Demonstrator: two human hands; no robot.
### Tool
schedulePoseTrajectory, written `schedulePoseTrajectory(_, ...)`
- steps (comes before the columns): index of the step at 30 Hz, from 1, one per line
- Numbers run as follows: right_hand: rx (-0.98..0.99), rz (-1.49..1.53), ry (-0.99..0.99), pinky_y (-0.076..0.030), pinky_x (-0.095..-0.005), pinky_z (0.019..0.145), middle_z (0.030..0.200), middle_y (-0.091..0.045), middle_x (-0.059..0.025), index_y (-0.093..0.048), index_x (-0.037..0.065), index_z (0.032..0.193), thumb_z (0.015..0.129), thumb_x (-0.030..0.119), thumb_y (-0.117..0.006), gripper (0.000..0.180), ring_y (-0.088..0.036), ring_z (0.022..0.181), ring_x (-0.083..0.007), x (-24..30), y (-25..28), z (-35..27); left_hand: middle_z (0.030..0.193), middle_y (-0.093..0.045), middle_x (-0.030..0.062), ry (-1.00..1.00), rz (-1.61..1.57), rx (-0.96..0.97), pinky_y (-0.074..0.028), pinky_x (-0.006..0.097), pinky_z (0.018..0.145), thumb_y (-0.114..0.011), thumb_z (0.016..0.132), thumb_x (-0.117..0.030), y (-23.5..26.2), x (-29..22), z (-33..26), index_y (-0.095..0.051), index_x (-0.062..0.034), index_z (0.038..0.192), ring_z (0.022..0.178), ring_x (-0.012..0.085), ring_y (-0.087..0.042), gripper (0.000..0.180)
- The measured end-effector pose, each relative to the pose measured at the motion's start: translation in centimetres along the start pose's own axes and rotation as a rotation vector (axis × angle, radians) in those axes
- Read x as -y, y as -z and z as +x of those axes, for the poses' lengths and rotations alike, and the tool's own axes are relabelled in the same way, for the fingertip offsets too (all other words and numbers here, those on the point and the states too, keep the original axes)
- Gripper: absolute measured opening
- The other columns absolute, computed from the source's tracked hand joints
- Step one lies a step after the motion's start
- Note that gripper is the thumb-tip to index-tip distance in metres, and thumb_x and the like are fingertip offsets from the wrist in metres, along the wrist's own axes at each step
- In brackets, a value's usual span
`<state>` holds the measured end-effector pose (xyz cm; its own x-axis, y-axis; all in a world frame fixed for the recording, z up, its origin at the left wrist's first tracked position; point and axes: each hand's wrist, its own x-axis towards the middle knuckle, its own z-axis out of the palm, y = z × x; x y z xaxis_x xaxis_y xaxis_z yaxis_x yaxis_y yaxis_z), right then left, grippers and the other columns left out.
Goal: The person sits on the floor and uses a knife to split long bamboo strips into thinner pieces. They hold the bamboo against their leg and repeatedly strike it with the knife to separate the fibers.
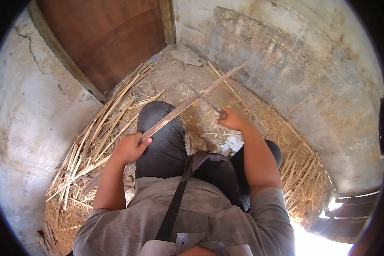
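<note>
My left hand (pixel 132 147) is closed round the near end of a long brown bamboo strip (pixel 179 109). The strip slants up and away to the right, passing over my left knee, and its far end tapers to a point near the wall. My right hand (pixel 234 120) grips the dark handle of a thin-bladed knife (pixel 210 103). The blade points away to the left and crosses the strip about halfway along; whether the two touch, I cannot tell.
Long split strips (pixel 111 115) lie piled along the left wall, with straw-like shavings (pixel 303 179) and more strips on the right. A crumpled white scrap (pixel 231 145) lies between my legs. Ahead is a brown door (pixel 106 38); a stained wall (pixel 286 55) curves round the right.
</note>
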<state>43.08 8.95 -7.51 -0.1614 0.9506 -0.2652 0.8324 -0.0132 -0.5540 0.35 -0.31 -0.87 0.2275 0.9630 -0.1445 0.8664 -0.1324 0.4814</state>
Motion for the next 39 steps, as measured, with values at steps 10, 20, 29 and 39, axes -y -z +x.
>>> schedulePoseTrajectory(10, 0.114, -0.028, 0.165, -0.052, -0.0455, 0.097, 0.118, -0.070, -0.0261, -0.068, 0.000, 0.126, 0.080, 0.045, -0.080, 0.065, -0.066, 0.113, -0.0415, 3.9, -1.4, -0.7, 0.071, -0.062, 0.0198, 0.007, 0.022, 0.018, -0.048, 0.045, 0.066, -0.064, 0.098, -0.051, 0.2, 0.0, 0.1, -0.061, -0.0006, 0.084, 0.067, 0.0369, -0.060, 0.052)
schedulePoseTrajectory(20, -0.093, -0.009, 0.016, -0.051, -0.0463, 0.097, 0.120, -0.069, -0.0263, -0.067, -0.001, 0.127, 0.081, 0.046, -0.079, 0.066, -0.066, 0.114, -0.0414, -0.2, -0.3, 0.3, 0.075, -0.065, 0.0238, 0.012, 0.019, 0.006, -0.050, 0.049, 0.070, -0.064, 0.097, -0.051, 0.3, -0.6, -0.1, -0.062, 0.0003, 0.085, 0.074, 0.0441, -0.064, 0.053)
schedulePoseTrajectory(29, -0.030, -0.051, 0.084, -0.051, -0.0459, 0.097, 0.120, -0.069, -0.0258, -0.067, 0.000, 0.126, 0.082, 0.045, -0.079, 0.065, -0.066, 0.113, -0.0416, 1.9, -0.5, -0.3, 0.076, -0.065, 0.0244, 0.020, 0.045, 0.005, -0.050, 0.050, 0.071, -0.064, 0.097, -0.051, 0.4, -0.8, -0.1, -0.062, 0.0001, 0.085, 0.075, 0.0452, -0.065, 0.053)
schedulePoseTrajectory(39, 0.005, -0.080, 0.134, -0.052, -0.0461, 0.097, 0.116, -0.071, -0.0256, -0.069, 0.000, 0.123, 0.079, 0.046, -0.080, 0.064, -0.066, 0.111, -0.0424, 1.5, -0.8, 0.5, 0.075, -0.065, 0.0239, 0.015, 0.037, -0.008, -0.050, 0.049, 0.070, -0.064, 0.097, -0.050, 0.3, -0.9, -0.3, -0.062, 0.0000, 0.085, 0.075, 0.0440, -0.065, 0.051)
